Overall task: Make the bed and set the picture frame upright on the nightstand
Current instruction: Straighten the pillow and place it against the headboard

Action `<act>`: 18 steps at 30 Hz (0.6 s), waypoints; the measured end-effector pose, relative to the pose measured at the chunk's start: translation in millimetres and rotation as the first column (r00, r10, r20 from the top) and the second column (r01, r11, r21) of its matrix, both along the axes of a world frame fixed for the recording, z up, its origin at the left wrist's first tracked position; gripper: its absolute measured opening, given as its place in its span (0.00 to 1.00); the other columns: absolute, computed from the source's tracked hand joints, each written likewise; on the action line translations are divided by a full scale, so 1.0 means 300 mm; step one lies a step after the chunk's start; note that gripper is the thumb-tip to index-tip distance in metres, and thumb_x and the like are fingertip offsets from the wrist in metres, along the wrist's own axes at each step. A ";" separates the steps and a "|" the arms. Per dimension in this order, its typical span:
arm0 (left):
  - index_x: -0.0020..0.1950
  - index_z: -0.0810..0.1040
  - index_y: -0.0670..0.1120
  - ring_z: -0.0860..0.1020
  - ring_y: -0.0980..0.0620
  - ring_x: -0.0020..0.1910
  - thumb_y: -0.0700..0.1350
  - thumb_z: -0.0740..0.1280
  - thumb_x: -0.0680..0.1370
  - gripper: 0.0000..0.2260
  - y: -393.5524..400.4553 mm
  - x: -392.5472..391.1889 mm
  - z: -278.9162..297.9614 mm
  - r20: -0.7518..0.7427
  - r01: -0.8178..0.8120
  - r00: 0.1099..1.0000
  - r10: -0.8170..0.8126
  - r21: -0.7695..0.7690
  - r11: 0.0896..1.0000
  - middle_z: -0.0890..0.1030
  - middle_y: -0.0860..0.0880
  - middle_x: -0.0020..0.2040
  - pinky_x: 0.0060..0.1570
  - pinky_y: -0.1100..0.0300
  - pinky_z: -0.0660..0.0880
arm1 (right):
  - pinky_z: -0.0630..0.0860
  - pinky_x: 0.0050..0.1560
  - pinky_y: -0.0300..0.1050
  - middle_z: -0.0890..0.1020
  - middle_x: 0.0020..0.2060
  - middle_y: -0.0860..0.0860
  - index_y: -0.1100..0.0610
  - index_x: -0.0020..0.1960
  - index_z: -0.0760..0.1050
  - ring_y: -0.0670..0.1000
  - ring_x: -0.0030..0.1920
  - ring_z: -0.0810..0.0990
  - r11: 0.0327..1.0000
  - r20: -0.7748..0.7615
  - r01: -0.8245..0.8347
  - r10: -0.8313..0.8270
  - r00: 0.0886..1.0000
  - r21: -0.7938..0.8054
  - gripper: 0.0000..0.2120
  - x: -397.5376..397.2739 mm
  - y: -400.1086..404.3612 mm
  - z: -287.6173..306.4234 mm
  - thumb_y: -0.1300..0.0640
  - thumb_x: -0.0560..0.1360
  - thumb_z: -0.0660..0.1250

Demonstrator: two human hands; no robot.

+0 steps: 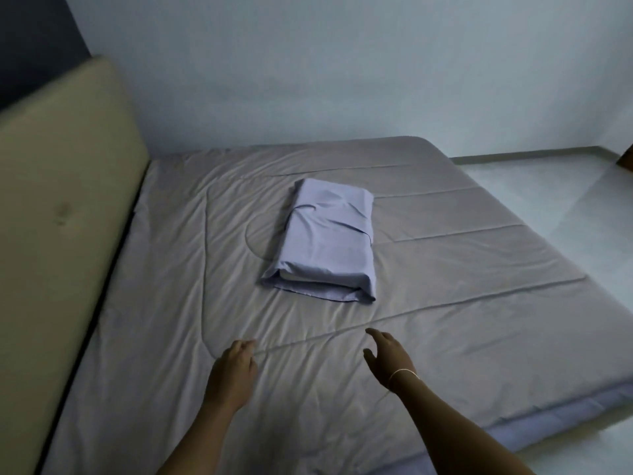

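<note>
A grey quilted cover point(428, 303) lies spread flat over the bed, with light wrinkles. In the middle of it sits a pale lilac pillow point(325, 240), lengthwise, its open case end towards me. My left hand point(233, 368) hovers over the near part of the cover, fingers loosely curled, holding nothing. My right hand point(387, 353) reaches forward beside it, fingers straight and spread, also holding nothing. Both hands are well short of the pillow. No picture frame or nightstand is in view.
A beige padded headboard point(61, 217) runs along the left side of the bed. A pale wall stands behind the bed. Light floor point(582, 207) shows to the right, with a dark object at the far right edge.
</note>
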State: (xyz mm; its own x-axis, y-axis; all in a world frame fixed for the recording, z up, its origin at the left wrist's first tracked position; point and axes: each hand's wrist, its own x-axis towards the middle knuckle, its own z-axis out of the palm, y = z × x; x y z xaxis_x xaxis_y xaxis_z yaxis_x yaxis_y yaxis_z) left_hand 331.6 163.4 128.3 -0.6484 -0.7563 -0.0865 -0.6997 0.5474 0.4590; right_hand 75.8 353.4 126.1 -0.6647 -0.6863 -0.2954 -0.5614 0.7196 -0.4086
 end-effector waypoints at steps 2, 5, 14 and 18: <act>0.70 0.70 0.46 0.76 0.48 0.57 0.42 0.57 0.80 0.17 0.046 -0.103 -0.043 -0.003 -0.039 0.999 0.040 0.029 0.999 0.73 0.47 0.65 0.55 0.57 0.74 | 0.71 0.66 0.47 0.70 0.69 0.52 0.49 0.74 0.62 0.53 0.67 0.70 0.999 0.022 -0.030 0.030 0.999 0.019 0.25 -0.111 0.008 -0.042 0.49 0.79 0.61; 0.68 0.72 0.45 0.76 0.46 0.59 0.41 0.59 0.79 0.18 0.131 -0.225 -0.119 0.036 -0.087 0.996 0.085 0.062 0.994 0.74 0.47 0.65 0.57 0.54 0.74 | 0.70 0.67 0.47 0.69 0.70 0.52 0.49 0.74 0.62 0.53 0.68 0.70 0.996 0.040 -0.086 0.084 0.996 0.040 0.25 -0.253 0.010 -0.110 0.50 0.79 0.61; 0.64 0.77 0.44 0.78 0.45 0.57 0.40 0.61 0.74 0.19 0.157 -0.506 -0.249 0.055 -0.070 0.996 0.069 0.020 0.997 0.78 0.46 0.61 0.56 0.53 0.76 | 0.71 0.65 0.48 0.68 0.70 0.54 0.49 0.73 0.63 0.55 0.67 0.70 0.992 0.105 -0.130 0.129 0.986 -0.003 0.26 -0.513 -0.108 -0.310 0.51 0.77 0.64; 0.67 0.74 0.46 0.74 0.47 0.62 0.39 0.64 0.76 0.19 0.056 -0.606 -0.316 0.023 -0.044 0.999 0.045 -0.029 0.999 0.74 0.47 0.65 0.60 0.54 0.72 | 0.70 0.66 0.47 0.64 0.73 0.53 0.47 0.74 0.63 0.54 0.69 0.69 0.995 0.148 -0.063 0.073 0.986 -0.074 0.26 -0.542 -0.162 -0.369 0.48 0.78 0.64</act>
State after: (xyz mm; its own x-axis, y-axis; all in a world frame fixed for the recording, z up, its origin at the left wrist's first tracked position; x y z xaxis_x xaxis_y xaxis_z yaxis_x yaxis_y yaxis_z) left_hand 149.9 180.2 33.6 -0.6122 -0.7867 -0.0794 -0.7343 0.5284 0.4261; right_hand -86.8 304.7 15.3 -0.5677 -0.7503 -0.3390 -0.5364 0.6494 -0.5390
